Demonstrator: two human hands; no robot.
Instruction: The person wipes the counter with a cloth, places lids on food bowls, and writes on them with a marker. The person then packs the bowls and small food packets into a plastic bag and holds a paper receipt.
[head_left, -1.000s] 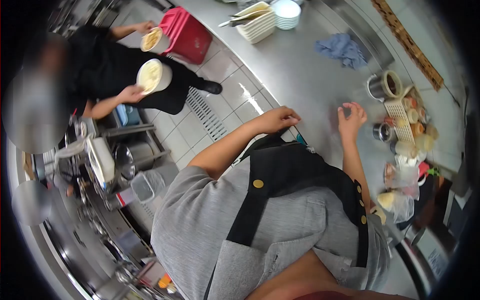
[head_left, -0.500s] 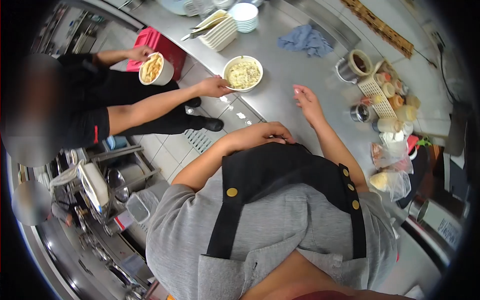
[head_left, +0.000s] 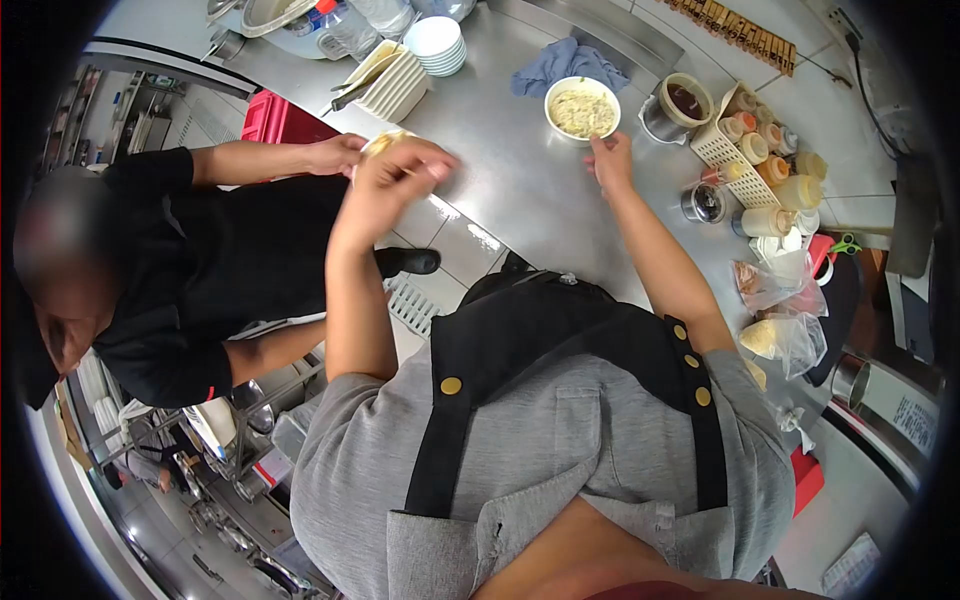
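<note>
A white bowl (head_left: 566, 130) holding a pale, creamy shredded food rests on the steel counter, in front of a blue cloth (head_left: 560, 68). My right hand (head_left: 612, 160) pinches the bowl's near rim. Off to the left, my left hand (head_left: 398, 180) is raised, slightly blurred, its thumb and fingers apart with nothing seen in them. Partly hidden behind it is a second white tub with yellowish pieces (head_left: 384, 143); a co-worker's hand (head_left: 338, 155) is at its far side. Whether my left hand touches that tub cannot be made out.
A co-worker in black (head_left: 240, 240) stands at the left. Stacked white dishes (head_left: 436, 48) and a rack of long containers (head_left: 390, 85) stand at the back. On the right are a pitcher of dark liquid (head_left: 684, 100), a basket (head_left: 733, 165) of sauce bottles and plastic bags (head_left: 785, 340).
The bowl has moved right along the counter, from the co-worker's hand to my right hand. My left hand has risen from my apron towards the second tub. The co-worker has shifted nearer.
</note>
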